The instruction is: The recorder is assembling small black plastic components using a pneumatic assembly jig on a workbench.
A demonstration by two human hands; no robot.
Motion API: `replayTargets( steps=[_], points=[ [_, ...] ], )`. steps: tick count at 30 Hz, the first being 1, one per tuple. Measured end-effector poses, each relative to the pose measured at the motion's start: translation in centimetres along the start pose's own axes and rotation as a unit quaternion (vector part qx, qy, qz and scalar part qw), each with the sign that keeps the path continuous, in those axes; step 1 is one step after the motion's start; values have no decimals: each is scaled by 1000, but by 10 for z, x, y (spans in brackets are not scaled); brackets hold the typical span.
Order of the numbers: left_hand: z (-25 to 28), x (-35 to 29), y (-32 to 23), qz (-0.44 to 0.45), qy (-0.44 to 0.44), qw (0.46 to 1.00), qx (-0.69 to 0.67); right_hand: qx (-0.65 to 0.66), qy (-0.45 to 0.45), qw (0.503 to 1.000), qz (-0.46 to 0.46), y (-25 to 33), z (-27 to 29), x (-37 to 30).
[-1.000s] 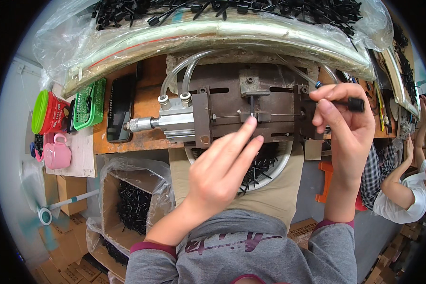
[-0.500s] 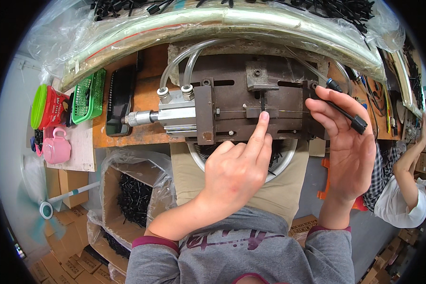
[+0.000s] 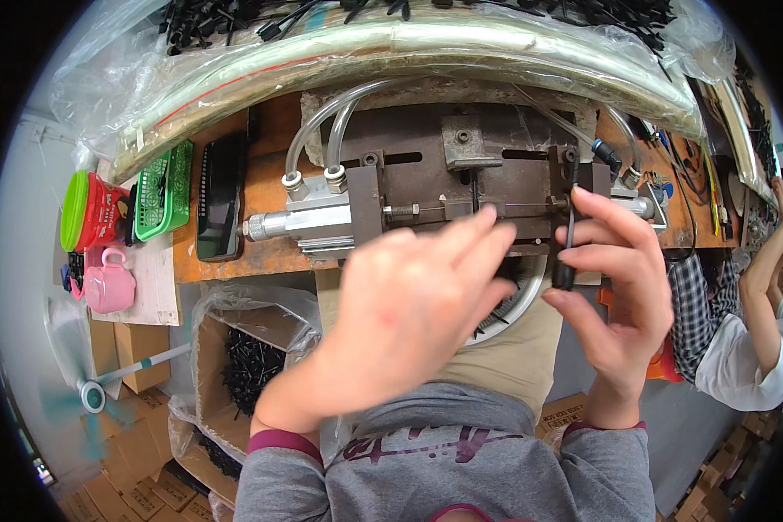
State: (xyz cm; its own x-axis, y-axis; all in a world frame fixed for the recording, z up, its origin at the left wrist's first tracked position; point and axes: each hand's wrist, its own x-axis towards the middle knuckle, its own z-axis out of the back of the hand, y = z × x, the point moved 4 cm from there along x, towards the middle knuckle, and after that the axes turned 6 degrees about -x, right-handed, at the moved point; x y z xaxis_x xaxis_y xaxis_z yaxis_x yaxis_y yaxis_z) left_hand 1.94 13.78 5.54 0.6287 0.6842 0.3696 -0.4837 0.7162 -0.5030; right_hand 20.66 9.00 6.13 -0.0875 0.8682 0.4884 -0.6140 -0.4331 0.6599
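A bench operation seen from above. The step in hand appears to be the handling of small parts at the dark-brown metal clamping fixture (image 3: 418, 187). The left hand (image 3: 404, 304), blurred, reaches over the front of the fixture, fingers extended roughly together and their tips near its centre; whether they touch or grip anything cannot be told. A narrow black upright piece (image 3: 474, 187) stands at that centre, just beyond the left fingertips, below the grey metal bracket (image 3: 461, 143).

The right hand (image 3: 622, 291) pinches a slim black rod-like part with a thick cylindrical end (image 3: 564, 277) between thumb and fingertips. This part lies in front of the fixture's right end, to the right of the left hand, its thick end toward the wearer and its thin shaft pointing away. A silver metal cylinder (image 3: 322, 222) adjoins the fixture's left end. Beneath the hands, a round white-rimmed container (image 3: 532, 300) is partly hidden.

As a judgement, the next move calls for a steady right-hand pinch, careful alignment of the thin shaft, and left fingertips kept clear of the fixture's centre line.
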Motion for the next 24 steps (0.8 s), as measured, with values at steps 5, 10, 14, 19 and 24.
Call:
replayTargets(
  steps=[5,10,14,19,24],
  points=[
    [63,65,35,-97,-228,968,50,-102,39,994,16,-1,-26,-12],
    [64,148,78,59,-104,993,-10,-164,82,980,79,-2,-62,-19],
    [59,166,78,-46,-83,990,105,-216,92,970,57,-7,-65,-15],
    [73,156,56,-13,-77,997,14,-244,100,962,76,1,-62,-6],
    [82,97,35,119,-168,951,-231,-161,123,978,52,3,-41,13]
  ],
)
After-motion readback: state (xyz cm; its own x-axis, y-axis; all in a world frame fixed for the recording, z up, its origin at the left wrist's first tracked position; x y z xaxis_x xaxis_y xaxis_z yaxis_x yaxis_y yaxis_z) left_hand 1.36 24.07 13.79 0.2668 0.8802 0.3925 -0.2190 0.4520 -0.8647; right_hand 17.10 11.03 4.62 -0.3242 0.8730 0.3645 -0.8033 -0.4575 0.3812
